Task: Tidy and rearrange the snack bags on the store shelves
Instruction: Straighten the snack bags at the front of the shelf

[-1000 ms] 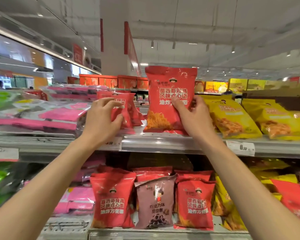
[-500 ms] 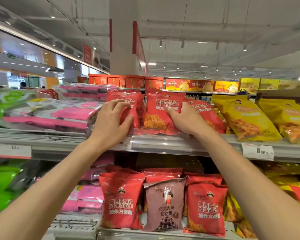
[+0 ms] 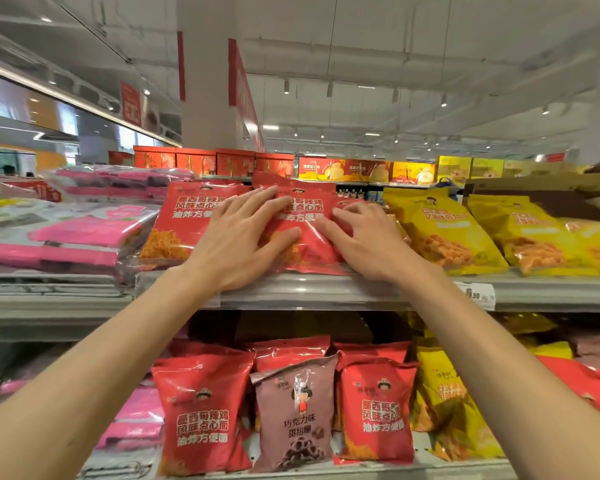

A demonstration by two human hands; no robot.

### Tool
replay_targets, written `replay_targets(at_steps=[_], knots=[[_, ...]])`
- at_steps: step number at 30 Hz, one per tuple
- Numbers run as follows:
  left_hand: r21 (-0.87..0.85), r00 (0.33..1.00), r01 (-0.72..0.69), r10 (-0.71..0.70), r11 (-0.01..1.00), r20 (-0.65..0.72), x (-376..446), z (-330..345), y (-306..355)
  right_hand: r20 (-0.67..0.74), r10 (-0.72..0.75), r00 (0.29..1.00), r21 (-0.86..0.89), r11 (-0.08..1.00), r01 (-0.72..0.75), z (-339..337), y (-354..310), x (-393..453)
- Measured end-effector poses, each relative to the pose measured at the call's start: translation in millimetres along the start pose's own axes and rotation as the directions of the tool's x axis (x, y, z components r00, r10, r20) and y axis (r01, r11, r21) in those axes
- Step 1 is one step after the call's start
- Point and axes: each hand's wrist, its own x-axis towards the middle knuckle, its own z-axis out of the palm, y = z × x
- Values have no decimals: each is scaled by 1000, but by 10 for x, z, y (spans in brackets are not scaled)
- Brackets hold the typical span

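We see a white square pillar (image 3: 207, 81) rising to the ceiling, with red vertical strips on its corners. A red hanging sign (image 3: 131, 102) sits to its left, its lettering too blurred to read. Small ceiling spotlights (image 3: 286, 87) hang from tracks overhead. Behind the near aisle, red gift boxes (image 3: 215, 163) stand in a row beside yellow boxes (image 3: 454, 168). A white price tag (image 3: 476, 295) on the rail reads, perhaps, 6.50.

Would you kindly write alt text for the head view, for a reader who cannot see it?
Both hands, left hand and right hand, press flat on a red snack bag on the upper shelf, between another red bag and yellow bags.
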Motion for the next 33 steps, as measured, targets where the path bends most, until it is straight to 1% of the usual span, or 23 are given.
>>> replay_targets(at_steps=[2,4,6,7,9,11,13,16,20,22,24,26,29,31,33], knots=[[16,1000,-15,15,1000,1,-2,11,-26,64,-35,997,15,999,34,24,-5,17],[30,1000,-22,21,999,17,0,2,-48,55,-46,997,87,995,41,7,59,22],[30,999,-11,10,999,37,5,-4,-51,23,3,1000,110,994,-5,-43,182,18],[33,999,-4,3,999,42,5,-1,-46,38,41,998,86,995,-44,-74,242,14],[43,999,7,-9,999,42,2,8,-33,129,130,983,18,991,-133,-117,311,-3],[59,999,21,-24,998,39,4,24,-31,198,190,961,-3,981,-194,-125,315,-23],[72,999,32,-35,997,36,11,39,-38,184,194,963,-2,980,-198,-137,293,-34],[80,998,42,-45,996,45,19,53,-42,152,207,967,-67,978,-198,-147,271,-75],[103,997,48,-54,994,61,13,63,-32,190,215,958,-128,973,-193,-29,276,-135],[109,997,49,-56,993,61,8,65,-20,181,225,957,-135,970,-202,26,292,-150],[92,998,49,-53,995,45,-4,58,-4,143,216,966,-117,973,-200,27,286,-181],[26,999,52,-52,998,2,-29,31,20,62,172,983,-52,984,-169,-11,257,-255],[-199,989,73,-96,977,-111,-94,-61,76,-78,131,988,190,975,-114,-96,229,-418],[-342,968,94,-166,935,-187,-165,-127,128,-141,158,977,362,927,-98,-141,221,-552],[-465,940,110,-245,879,-239,-283,-204,211,-194,196,961,509,858,-72,-156,210,-708]])
